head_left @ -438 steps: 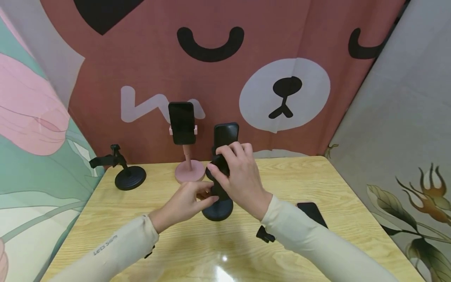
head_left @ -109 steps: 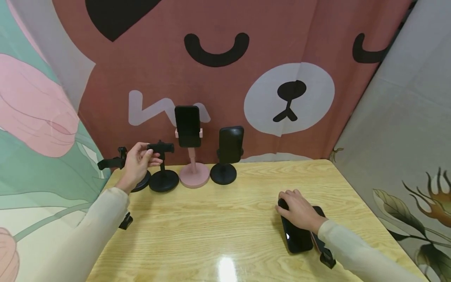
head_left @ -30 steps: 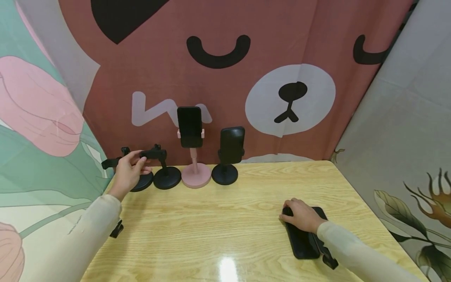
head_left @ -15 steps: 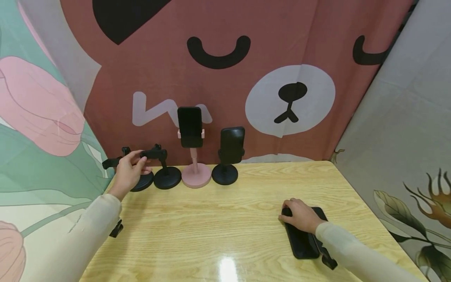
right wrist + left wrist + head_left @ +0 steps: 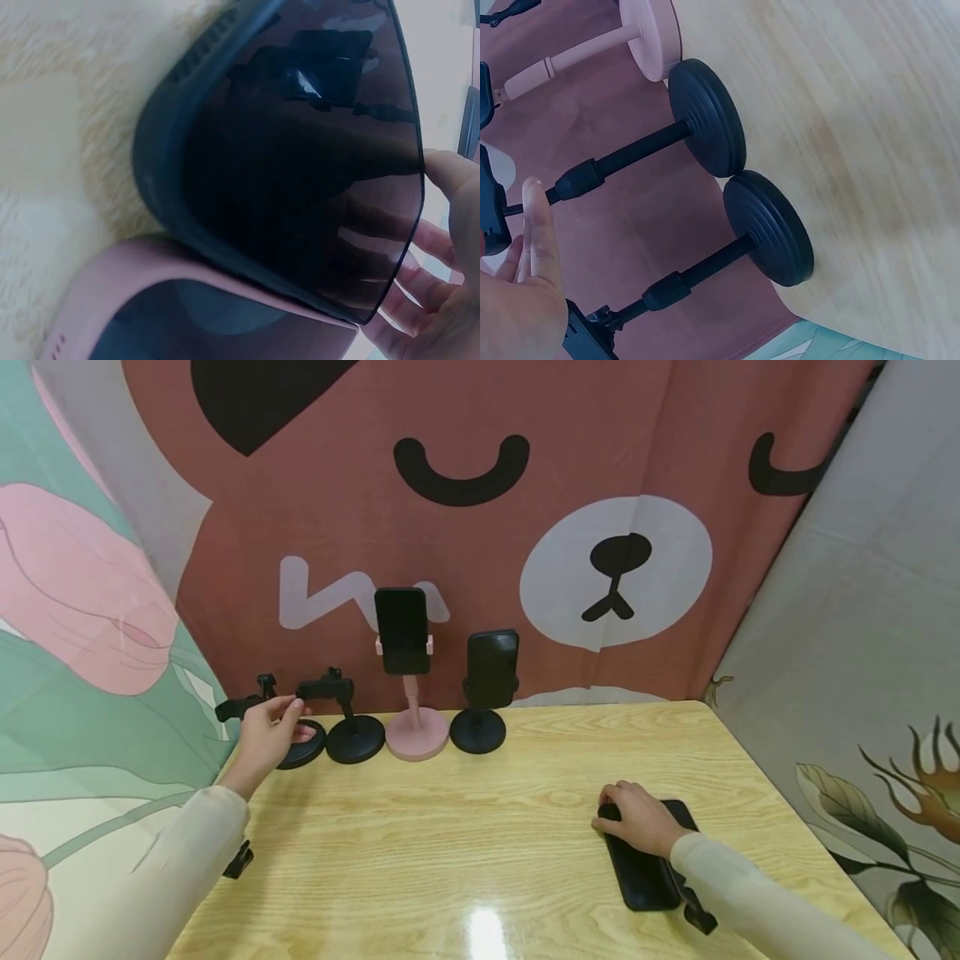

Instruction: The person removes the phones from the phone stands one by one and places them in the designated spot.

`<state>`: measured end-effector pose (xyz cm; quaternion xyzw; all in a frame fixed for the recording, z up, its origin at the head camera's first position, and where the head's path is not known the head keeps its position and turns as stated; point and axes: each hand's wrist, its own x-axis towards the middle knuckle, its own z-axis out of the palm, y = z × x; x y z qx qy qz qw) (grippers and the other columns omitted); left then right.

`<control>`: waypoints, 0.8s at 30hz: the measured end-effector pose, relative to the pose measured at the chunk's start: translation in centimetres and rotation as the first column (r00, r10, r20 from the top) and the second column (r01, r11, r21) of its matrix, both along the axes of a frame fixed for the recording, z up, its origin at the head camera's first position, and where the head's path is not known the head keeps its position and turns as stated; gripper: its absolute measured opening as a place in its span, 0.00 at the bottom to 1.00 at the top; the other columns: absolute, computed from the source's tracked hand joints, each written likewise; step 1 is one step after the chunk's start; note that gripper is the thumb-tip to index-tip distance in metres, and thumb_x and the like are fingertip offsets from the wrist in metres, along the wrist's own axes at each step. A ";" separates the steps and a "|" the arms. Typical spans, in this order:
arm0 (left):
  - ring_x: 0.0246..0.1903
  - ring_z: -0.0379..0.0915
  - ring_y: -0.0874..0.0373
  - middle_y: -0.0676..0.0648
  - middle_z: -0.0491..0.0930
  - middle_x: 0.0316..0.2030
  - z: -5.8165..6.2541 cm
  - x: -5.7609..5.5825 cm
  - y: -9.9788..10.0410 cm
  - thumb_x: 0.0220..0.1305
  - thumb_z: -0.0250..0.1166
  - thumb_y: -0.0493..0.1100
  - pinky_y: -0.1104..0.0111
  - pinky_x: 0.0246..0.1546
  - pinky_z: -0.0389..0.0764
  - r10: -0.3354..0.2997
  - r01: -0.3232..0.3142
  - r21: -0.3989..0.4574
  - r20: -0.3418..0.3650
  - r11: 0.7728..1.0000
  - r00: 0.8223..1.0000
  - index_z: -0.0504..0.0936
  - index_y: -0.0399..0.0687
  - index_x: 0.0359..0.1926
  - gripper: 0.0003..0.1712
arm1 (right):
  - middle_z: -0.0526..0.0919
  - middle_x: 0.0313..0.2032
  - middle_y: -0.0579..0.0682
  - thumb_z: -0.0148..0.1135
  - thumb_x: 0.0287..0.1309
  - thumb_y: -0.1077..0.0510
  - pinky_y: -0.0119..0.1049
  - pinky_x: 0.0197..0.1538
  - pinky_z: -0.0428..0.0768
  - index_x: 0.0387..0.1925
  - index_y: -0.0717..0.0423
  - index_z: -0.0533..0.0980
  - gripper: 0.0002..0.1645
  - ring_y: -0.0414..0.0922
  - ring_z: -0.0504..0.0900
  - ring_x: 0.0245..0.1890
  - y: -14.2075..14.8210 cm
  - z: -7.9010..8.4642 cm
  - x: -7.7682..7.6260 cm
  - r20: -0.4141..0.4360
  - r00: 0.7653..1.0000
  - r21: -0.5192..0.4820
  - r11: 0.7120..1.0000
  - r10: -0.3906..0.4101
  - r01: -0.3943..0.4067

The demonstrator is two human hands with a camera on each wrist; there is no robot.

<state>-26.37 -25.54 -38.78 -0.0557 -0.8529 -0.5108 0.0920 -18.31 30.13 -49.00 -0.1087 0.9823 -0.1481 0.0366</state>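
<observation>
Blk clamp [image 5: 322,688] swung L | R hand [image 5: 639,818]: blk phone [image 5: 645,878], axis ~near-far

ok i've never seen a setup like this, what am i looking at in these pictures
No machine here: this is a person working bare-handed. The wide view comes from a camera worn on the head, looking forward and down; the two close views come from cameras on the wrists. Along the back of the table are, from the left, an outer black stand and an inner black stand, both without phones, then a pink stand holding a phone, and a last black stand holding another phone. The left hand is at the inner stand's clamp; whether it grips is hard to tell. The right hand holds the far end of a black phone, beside a pink-edged phone.
</observation>
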 end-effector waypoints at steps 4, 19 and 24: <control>0.30 0.83 0.73 0.27 0.78 0.55 -0.4 0.5 -0.4 0.81 0.47 0.49 0.75 0.35 0.87 0.002 -0.002 -0.001 -0.006 1.000 1.000 0.69 0.27 0.67 0.30 | 0.80 0.39 0.46 0.71 0.59 0.42 0.45 0.45 0.81 0.41 0.50 0.79 0.19 0.42 0.78 0.39 0.0 0.0 0.0 0.012 1.000 -0.002 1.000 -0.004 0.004; 0.29 0.82 0.73 0.72 0.79 0.33 -0.3 2.2 0.4 0.79 0.52 0.48 0.76 0.34 0.86 0.010 -0.013 -0.029 -0.100 0.999 0.995 0.78 0.31 0.58 0.23 | 0.82 0.48 0.53 0.64 0.68 0.48 0.49 0.47 0.83 0.48 0.55 0.79 0.16 0.49 0.83 0.46 -1.0 2.5 0.1 0.019 1.000 -0.126 0.992 -0.022 0.025; 0.28 0.83 0.72 0.68 0.82 0.33 -0.2 2.6 1.1 0.79 0.54 0.46 0.77 0.33 0.86 -0.007 0.008 0.010 -0.121 1.000 0.993 0.78 0.30 0.56 0.22 | 0.82 0.51 0.55 0.63 0.69 0.48 0.53 0.51 0.83 0.51 0.56 0.78 0.18 0.51 0.82 0.49 -1.4 3.1 -0.1 -0.002 1.000 -0.153 0.988 -0.026 0.025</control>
